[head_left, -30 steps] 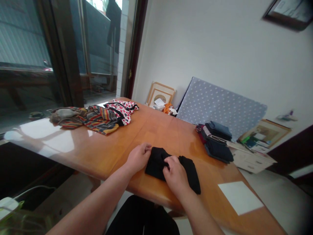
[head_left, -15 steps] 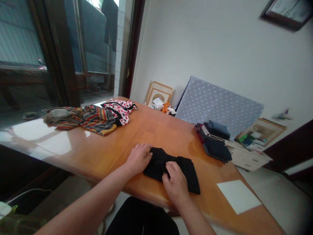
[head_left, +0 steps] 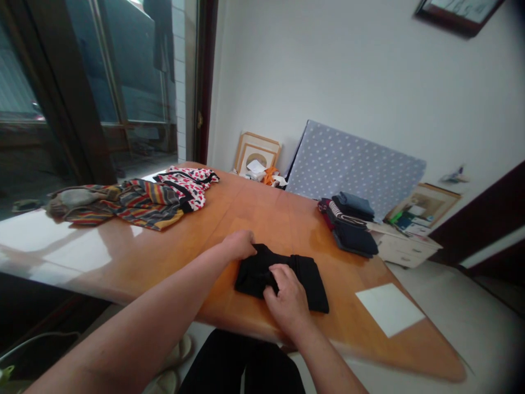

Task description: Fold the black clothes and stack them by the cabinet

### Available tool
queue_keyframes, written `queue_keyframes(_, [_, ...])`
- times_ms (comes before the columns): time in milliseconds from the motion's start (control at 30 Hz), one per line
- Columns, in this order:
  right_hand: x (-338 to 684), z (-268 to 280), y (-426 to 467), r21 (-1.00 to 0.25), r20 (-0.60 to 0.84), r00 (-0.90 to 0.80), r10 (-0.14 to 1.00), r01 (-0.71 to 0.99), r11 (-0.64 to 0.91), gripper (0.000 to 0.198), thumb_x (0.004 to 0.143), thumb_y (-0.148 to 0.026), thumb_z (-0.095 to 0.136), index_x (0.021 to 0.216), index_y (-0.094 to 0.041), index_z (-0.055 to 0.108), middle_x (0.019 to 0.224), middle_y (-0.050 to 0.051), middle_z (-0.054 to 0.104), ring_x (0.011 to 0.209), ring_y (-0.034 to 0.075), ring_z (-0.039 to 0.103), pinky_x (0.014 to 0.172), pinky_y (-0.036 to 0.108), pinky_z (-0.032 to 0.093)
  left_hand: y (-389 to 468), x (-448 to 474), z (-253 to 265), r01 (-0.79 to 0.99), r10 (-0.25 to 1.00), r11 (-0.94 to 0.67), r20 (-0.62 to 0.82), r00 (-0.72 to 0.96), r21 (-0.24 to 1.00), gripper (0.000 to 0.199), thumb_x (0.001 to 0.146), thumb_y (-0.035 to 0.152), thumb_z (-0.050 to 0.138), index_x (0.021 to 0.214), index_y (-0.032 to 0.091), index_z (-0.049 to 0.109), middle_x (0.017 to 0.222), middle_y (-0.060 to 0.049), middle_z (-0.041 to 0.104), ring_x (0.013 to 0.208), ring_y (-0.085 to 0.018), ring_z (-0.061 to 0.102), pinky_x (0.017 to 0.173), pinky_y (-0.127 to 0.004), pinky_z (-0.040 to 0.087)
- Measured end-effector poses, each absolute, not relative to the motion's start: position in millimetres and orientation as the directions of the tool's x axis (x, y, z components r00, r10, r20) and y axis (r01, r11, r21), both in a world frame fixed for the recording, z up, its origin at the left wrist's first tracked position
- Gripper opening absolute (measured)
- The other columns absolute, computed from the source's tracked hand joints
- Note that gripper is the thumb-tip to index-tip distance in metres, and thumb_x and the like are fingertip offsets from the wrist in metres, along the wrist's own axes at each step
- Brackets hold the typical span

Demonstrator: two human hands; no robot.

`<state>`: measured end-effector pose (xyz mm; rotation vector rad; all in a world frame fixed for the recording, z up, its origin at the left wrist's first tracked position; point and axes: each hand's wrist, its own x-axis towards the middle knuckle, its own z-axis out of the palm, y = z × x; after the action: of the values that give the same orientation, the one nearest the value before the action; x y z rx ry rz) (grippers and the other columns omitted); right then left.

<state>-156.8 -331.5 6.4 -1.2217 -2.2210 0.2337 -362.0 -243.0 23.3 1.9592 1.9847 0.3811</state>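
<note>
A black folded garment [head_left: 315,284] lies near the table's front edge, its exact kind not clear. At its far left corner, my left hand [head_left: 241,244] is closed, thumb and fingers pinching the cloth; some fingertips are hidden behind the hand. My right hand [head_left: 287,298] rests over the middle of the garment with curled fingers gripping a raised fold. The right third of the garment lies flat, with a ridge of cloth across its top.
A stack of folded clothes [head_left: 353,241] stands at the table's right side. Loose striped clothing [head_left: 151,202] and a red-and-white patterned garment [head_left: 197,183] lie at the left. A white sheet [head_left: 389,309] is on the wooden table [head_left: 246,213] at right. A dotted grey board [head_left: 353,164] leans against the wall.
My left hand has turned over the corner and now pinches it. My right hand stays on the fold. The whole view has shifted slightly.
</note>
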Motion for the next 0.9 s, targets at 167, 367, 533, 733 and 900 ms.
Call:
queue_keyframes(167, [-156.4,4.0,-329.4,-0.417,0.414,-0.405,0.815,0.711,0.565,0.037,0.077,-0.013,0.052,0.111,-0.023,0.062,0.113,0.007,0.063,0.108,0.023,0.058,0.097,0.035,0.047,-263.3,-361.3,33.6,0.927,0.977,-0.173,0.18,0.118,0.333,0.019,0.075,0.018,0.058,0.09,0.024,0.068,0.096,-0.006,0.068,0.094,-0.024,0.061,0.078,-0.034,0.044])
queue_keyframes(367, [-155.5,2.9,-328.2,-0.426,0.413,-0.412,0.812,0.701,0.572,0.034,0.077,-0.014,0.052,0.109,-0.022,0.062,0.112,0.007,0.063,0.107,0.023,0.057,0.097,0.035,0.047,-309.3,-366.1,44.7,0.851,0.821,-0.512,0.356,0.446,0.117,0.019,0.082,0.018,0.056,0.092,0.025,0.07,0.106,-0.007,0.063,0.102,-0.026,0.054,0.086,-0.04,0.04])
queue_keyframes(533, [-156.0,3.0,-328.5,-0.427,0.428,-0.408,0.806,0.695,0.579,0.031,0.076,-0.013,0.053,0.104,-0.022,0.062,0.111,0.006,0.063,0.105,0.022,0.058,0.095,0.035,0.048,-320.7,-371.3,38.1,0.837,0.826,-0.52,0.352,0.441,0.171,0.017,0.084,0.022,0.058,0.092,0.026,0.073,0.13,-0.005,0.057,0.118,-0.028,0.049,0.096,-0.043,0.037])
queue_keyframes(733, [-156.1,5.5,-330.2,-0.416,0.421,-0.409,0.81,0.707,0.573,0.032,0.076,-0.013,0.053,0.105,-0.022,0.063,0.11,0.006,0.063,0.104,0.022,0.058,0.094,0.034,0.048,-314.9,-366.4,36.3,0.813,0.837,-0.522,0.341,0.428,0.258,0.012,0.086,0.028,0.061,0.095,0.025,0.069,0.107,-0.003,0.067,0.108,-0.025,0.056,0.089,-0.039,0.04])
queue_keyframes(900, [-156.7,6.5,-330.7,-0.422,0.41,-0.407,0.817,0.709,0.565,0.029,0.077,-0.013,0.052,0.103,-0.022,0.062,0.108,0.006,0.063,0.104,0.022,0.058,0.095,0.034,0.047,-298.1,-358.4,25.6,0.848,0.901,-0.379,0.355,0.247,0.37,0.048,0.079,0.046,0.07,0.12,0.024,0.059,0.114,-0.007,0.068,0.109,-0.028,0.059,0.09,-0.041,0.043])
